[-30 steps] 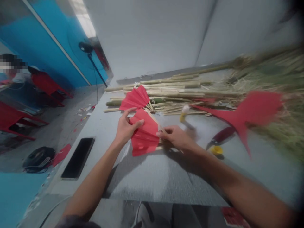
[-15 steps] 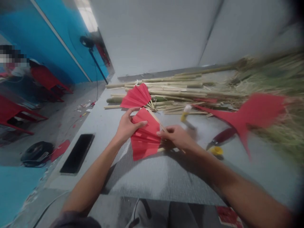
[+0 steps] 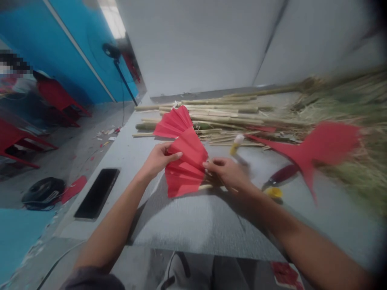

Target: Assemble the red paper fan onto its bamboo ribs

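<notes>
Right hand (image 3: 225, 172) on red fan (image 3: 185, 167), sticks (image 3: 206, 187) rightward

Free to pass over bare tabletop (image 3: 175, 225) on the near side, also between phone (image 3: 96, 194) and left forearm (image 3: 113, 221). Closed between left hand (image 3: 157, 161) and right hand (image 3: 225, 171) by pleated red paper (image 3: 186, 167). Blocked at the back by bamboo strips (image 3: 223, 109) and wall (image 3: 193, 44); at the right, by bottle (image 3: 234, 148), tool (image 3: 282, 174) and yellow cap (image 3: 273, 192).
</notes>
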### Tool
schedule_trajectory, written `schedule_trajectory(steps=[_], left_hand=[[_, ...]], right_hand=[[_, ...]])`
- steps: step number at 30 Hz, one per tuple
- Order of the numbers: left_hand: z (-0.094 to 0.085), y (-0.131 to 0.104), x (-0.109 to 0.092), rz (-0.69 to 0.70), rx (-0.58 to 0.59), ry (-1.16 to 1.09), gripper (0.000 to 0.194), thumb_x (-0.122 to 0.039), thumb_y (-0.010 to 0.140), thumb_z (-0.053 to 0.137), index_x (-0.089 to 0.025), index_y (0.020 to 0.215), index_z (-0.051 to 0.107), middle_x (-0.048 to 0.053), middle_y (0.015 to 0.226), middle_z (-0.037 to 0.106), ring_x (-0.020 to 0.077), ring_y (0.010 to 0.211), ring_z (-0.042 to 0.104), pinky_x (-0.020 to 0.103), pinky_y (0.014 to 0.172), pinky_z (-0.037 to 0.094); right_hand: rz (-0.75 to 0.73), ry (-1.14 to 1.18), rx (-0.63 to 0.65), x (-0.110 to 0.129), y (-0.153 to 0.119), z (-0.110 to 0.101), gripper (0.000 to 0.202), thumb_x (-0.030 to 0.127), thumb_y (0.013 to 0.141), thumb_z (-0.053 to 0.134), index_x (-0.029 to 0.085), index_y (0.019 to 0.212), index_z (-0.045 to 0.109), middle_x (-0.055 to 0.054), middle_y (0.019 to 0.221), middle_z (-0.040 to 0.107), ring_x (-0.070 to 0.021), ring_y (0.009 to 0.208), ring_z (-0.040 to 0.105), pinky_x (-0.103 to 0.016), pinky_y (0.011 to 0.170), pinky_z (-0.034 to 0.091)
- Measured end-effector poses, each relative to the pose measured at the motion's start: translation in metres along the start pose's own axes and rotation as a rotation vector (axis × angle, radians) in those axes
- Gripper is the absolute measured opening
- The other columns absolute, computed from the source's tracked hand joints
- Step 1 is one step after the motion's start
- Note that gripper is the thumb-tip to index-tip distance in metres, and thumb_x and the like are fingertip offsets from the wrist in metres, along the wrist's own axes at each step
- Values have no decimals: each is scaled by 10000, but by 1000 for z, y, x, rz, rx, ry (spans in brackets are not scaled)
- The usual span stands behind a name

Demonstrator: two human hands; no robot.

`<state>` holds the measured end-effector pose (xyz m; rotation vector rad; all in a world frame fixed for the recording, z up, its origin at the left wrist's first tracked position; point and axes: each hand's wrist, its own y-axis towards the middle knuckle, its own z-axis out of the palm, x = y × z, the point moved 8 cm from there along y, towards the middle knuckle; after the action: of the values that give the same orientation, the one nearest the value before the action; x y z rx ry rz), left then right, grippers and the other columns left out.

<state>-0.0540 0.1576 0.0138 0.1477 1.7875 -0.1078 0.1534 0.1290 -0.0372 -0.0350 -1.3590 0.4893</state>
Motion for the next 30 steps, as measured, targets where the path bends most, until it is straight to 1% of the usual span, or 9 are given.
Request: schedule_trajectory(steps=[2,4,6,9,14,18,20,25,30], left_hand=[[1,-1,-1,-8,-23,-60,325,-426,704,836,-171,864,713,30,827,696,175,724,633,279,654,491],[0,-2,-2,-8,-57,-81,314,-435,709,833,-169,789,687,11,754,662,148,669,598,258,616,463],[-1,-3,-4,-3,-98,-50,344,-456,710,830,-167,696,643,-14,657,598,117,591,532,237,554,405],[-2,-5,-3,-31,-131,-5,378,-468,693,837,-163,647,620,-27,598,553,98,536,469,229,501,337],[1,-7,1,-88,-113,-56,329,-423,691,835,-154,676,645,-11,626,594,110,546,505,230,508,367],[5,-6,1,-98,-80,-77,287,-399,694,822,-157,755,679,-1,688,640,124,583,552,232,532,405],[5,-6,3,-103,-80,-94,271,-382,696,813,-154,736,673,-2,682,638,119,576,547,228,531,398],[2,-5,9,-151,-79,-41,232,-306,680,781,-160,622,609,-38,581,564,91,502,473,216,491,324],[0,-5,10,-163,-64,-40,228,-319,666,780,-167,624,615,-37,579,574,101,502,483,227,499,336]], right_hand=[[15,29,5,1,-1,1,393,487,622,859,180,645,615,27,628,561,-100,579,497,-251,543,387],[26,17,9,3,-3,2,395,487,618,859,180,641,612,26,628,563,-100,582,499,-251,547,386],[28,-40,16,5,-4,3,392,504,631,846,177,659,632,22,630,569,-100,577,495,-255,547,383],[43,-119,23,3,-5,4,412,549,638,825,178,680,652,18,613,561,-108,564,483,-261,530,381],[32,-159,29,3,-6,6,430,564,626,824,166,703,681,-7,652,594,-128,609,524,-270,554,420],[-3,-244,41,8,-7,6,423,578,674,787,167,727,704,-13,683,616,-134,630,538,-276,577,420],[-8,-274,35,10,-8,5,421,583,684,777,170,733,707,-12,690,621,-131,628,532,-274,576,408],[9,-321,57,11,-11,10,425,583,663,785,171,698,687,13,633,570,-116,591,481,-271,564,372],[-48,-284,8,19,-10,8,358,490,673,775,173,826,714,-23,771,672,-152,700,572,-290,660,437]])
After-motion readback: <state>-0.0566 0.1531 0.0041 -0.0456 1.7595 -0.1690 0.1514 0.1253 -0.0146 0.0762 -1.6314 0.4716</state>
